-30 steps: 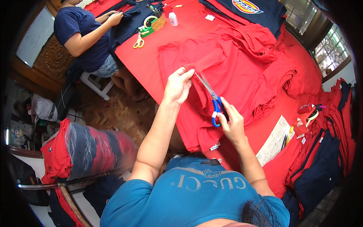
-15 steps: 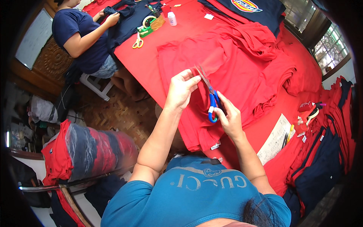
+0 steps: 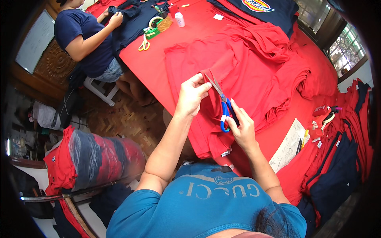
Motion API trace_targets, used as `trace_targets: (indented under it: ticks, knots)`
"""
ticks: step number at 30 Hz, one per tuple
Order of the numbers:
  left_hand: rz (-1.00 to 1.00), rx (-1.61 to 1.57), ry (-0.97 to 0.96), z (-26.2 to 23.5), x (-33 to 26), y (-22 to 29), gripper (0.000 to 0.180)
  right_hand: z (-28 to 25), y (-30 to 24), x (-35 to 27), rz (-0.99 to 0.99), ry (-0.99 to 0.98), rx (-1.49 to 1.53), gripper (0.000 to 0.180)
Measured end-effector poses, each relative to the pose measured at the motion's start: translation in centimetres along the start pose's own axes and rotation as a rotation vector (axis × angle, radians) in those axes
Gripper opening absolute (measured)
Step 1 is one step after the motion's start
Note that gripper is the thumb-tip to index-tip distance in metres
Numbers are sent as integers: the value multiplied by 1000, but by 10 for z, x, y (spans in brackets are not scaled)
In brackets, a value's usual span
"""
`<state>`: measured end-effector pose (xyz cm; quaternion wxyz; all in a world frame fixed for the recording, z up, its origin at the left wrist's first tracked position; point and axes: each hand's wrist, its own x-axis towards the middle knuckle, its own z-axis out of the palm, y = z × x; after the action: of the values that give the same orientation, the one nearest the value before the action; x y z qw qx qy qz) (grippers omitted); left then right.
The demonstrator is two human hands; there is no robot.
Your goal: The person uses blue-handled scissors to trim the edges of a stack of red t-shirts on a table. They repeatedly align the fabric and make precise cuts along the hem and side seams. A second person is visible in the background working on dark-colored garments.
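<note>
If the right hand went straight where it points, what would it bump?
Probably the crumpled red fabric near the left hand, with the blue-handled metal scissors in the right hand touching first; depth is unclear.

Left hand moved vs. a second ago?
Yes, slightly: measured against the white bottle standing on the table, the left hand has shifted rightward and a little lower in the head view.
</note>
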<state>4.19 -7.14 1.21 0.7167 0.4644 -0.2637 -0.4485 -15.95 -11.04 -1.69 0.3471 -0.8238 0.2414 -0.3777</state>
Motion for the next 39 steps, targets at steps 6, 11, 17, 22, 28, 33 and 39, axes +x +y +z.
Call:
trace_targets:
  ticks: [6,11,17,22,28,33,39]
  knots:
    - [-8,-25,-7,4,-2,0,30,2,4,-4,239,-29,290,45]
    - [4,-37,-27,4,-4,1,36,4,8,-5,426,-92,552,44]
    - [214,148,121,-27,39,8,47,-16,-7,-5,491,-237,840,58]
    - [373,743,373,-160,165,83,33,-19,-20,-33,424,-254,529,66]
    - [228,1602,686,-195,226,81,24,15,-44,-63,249,-350,22,73]
    - [134,1532,560,-216,237,29,27,65,-26,-94,18,-97,-198,76]
    - [165,1051,497,-248,246,32,34,79,-29,-57,-74,-271,-244,59]
